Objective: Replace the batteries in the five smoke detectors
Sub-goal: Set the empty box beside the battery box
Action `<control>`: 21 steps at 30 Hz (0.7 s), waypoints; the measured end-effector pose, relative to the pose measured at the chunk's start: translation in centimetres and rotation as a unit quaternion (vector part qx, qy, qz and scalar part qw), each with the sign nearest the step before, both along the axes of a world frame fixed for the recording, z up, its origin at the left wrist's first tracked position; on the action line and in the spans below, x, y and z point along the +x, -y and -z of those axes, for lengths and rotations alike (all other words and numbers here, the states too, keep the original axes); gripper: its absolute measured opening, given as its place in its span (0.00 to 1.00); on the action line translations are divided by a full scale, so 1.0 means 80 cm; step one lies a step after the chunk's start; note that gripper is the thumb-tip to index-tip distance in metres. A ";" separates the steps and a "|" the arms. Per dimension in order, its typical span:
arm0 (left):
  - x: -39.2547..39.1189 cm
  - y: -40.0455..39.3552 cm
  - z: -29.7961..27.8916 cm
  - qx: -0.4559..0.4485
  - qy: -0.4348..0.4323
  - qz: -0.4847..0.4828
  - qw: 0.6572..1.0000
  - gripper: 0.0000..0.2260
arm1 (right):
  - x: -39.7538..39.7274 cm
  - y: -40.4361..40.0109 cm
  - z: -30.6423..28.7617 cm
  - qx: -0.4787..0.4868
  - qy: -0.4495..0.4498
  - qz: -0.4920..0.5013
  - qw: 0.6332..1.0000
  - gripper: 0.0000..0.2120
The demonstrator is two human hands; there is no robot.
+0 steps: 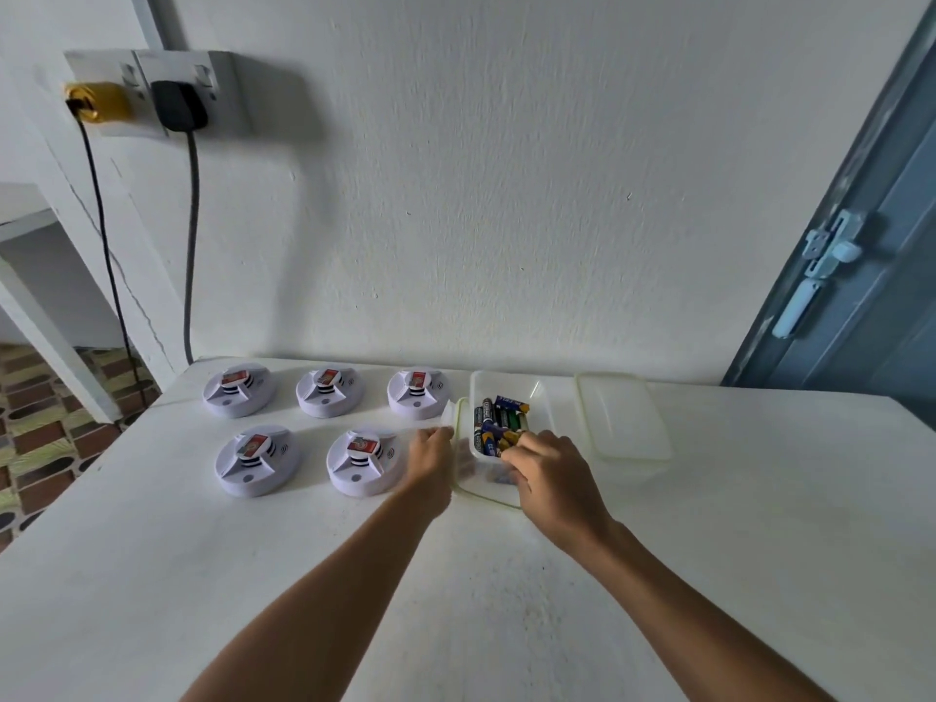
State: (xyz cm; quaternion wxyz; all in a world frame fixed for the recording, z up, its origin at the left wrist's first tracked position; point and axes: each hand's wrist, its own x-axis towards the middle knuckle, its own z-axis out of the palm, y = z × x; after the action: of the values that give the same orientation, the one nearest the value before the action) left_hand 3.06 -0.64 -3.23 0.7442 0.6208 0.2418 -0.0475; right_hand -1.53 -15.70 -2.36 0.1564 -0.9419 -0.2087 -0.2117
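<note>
1. The right hand (549, 473) reaches into the clear plastic container (544, 397), its fingers curled down among the batteries (499, 423); whether it grasps 1 cannot be told.
2. The left hand (430, 461) pinches the container's left rim flap, blurred.
3. Left of the container, 5 white smoke detectors (360, 462) sit on the white table (253, 575): 2 nearer, 3 behind.
4. The container's lid (623, 418) lies just right of it.
5. Behind, 2 plugs (178, 106) sit in wall sockets.

Five smoke detectors (239, 390) are sitting on the table (253, 575). One container (544, 397), one lid (623, 418) are lying alongside. Two plugs (178, 106) are occupying the wall sockets.
</note>
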 end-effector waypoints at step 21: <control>0.015 -0.029 0.021 0.320 -0.014 0.056 0.946 0.13 | -0.004 -0.010 0.033 -0.031 0.014 -0.021 0.999 0.11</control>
State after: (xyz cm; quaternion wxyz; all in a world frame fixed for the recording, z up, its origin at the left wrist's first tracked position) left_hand 4.27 1.65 -4.91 0.4988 0.8383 0.2193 -0.0179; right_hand -1.85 -14.88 -5.01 0.1291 -0.9384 -0.2374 -0.2153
